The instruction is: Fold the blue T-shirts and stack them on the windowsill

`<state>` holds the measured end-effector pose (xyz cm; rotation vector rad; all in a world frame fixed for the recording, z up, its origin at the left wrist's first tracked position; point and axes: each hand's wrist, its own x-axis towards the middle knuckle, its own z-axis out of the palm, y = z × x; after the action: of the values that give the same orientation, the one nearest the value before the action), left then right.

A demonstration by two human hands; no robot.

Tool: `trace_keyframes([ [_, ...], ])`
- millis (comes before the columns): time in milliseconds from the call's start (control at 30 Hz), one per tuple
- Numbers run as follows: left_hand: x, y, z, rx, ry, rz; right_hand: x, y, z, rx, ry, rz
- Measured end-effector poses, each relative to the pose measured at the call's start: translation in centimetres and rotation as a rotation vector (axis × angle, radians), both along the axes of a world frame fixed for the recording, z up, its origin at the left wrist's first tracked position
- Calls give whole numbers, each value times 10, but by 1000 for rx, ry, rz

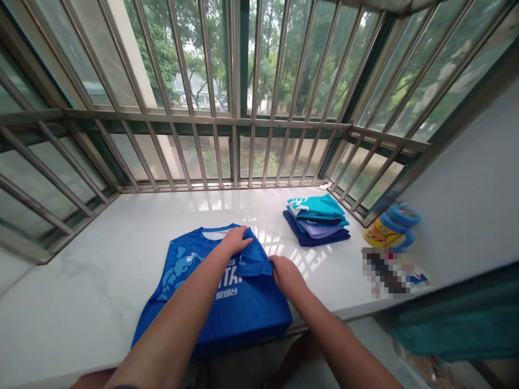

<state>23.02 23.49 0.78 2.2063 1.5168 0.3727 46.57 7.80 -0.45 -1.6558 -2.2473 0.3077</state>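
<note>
A blue T-shirt (255, 308) with white lettering and a light-blue print lies front up on the white ledge, its lower part hanging over the near edge. My left hand (237, 241) is closed on the cloth beside the collar, at the shoulder on the right. Lower and further right, my right hand (287, 274) pinches the edge of the sleeve (255, 266), which is turned inward over the chest and covers part of the lettering. My left forearm hides some of the shirt's middle.
A stack of folded clothes (318, 219) in teal, lilac and navy sits at the back right. Near the right wall stand a blue and yellow bottle (391, 227) and a blurred-out item (387, 273). Metal bars (211, 120) line the window behind the marble-look ledge (93, 270).
</note>
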Motion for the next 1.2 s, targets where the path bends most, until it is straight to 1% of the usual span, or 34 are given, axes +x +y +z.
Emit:
trace_keyframes([
  [100,25,16,-9,-50,-100,14,0,0,-4,-61,112,-140],
  [167,32,26,-15,-75,-156,32,0,-1,-4,-87,171,-157],
  [200,34,29,-18,-87,-181,39,1,-2,-3,-96,181,-130],
  [267,33,33,-24,-114,-222,48,2,-7,0,-97,151,-19],
  [333,29,35,-28,-137,-257,53,4,-14,1,-69,73,110],
  [400,24,34,-30,-149,-284,56,7,-20,-1,-32,-16,190],
  [433,21,33,-30,-150,-292,54,9,-23,-3,-17,-56,201],
  [500,18,31,-28,-150,-297,43,12,-25,-6,-1,-120,173],
  [600,19,31,-19,-159,-281,26,15,-24,-6,-20,-197,54],
  [667,21,30,-10,-158,-255,26,13,-24,-1,-18,-215,-33],
  [700,22,29,-5,-148,-235,31,11,-26,2,-1,-206,-48],
  [733,22,26,0,-131,-212,43,9,-28,5,22,-191,-31],
  [800,19,16,8,-78,-154,89,1,-33,10,61,-170,81],
  [867,14,-1,11,-44,-80,153,-7,-37,11,61,-191,170],
  [900,11,-13,11,-46,-40,180,-11,-37,11,43,-217,176],
  [967,7,-38,7,-91,29,199,-17,-36,8,-14,-270,139],
  [1067,4,-70,-1,-165,61,144,-20,-33,6,-74,-261,102],
  [1133,3,-82,-3,-167,26,107,-19,-35,8,-66,-174,107],
  [1200,0,-86,-2,-146,-23,106,-16,-41,12,-46,-78,127],
])
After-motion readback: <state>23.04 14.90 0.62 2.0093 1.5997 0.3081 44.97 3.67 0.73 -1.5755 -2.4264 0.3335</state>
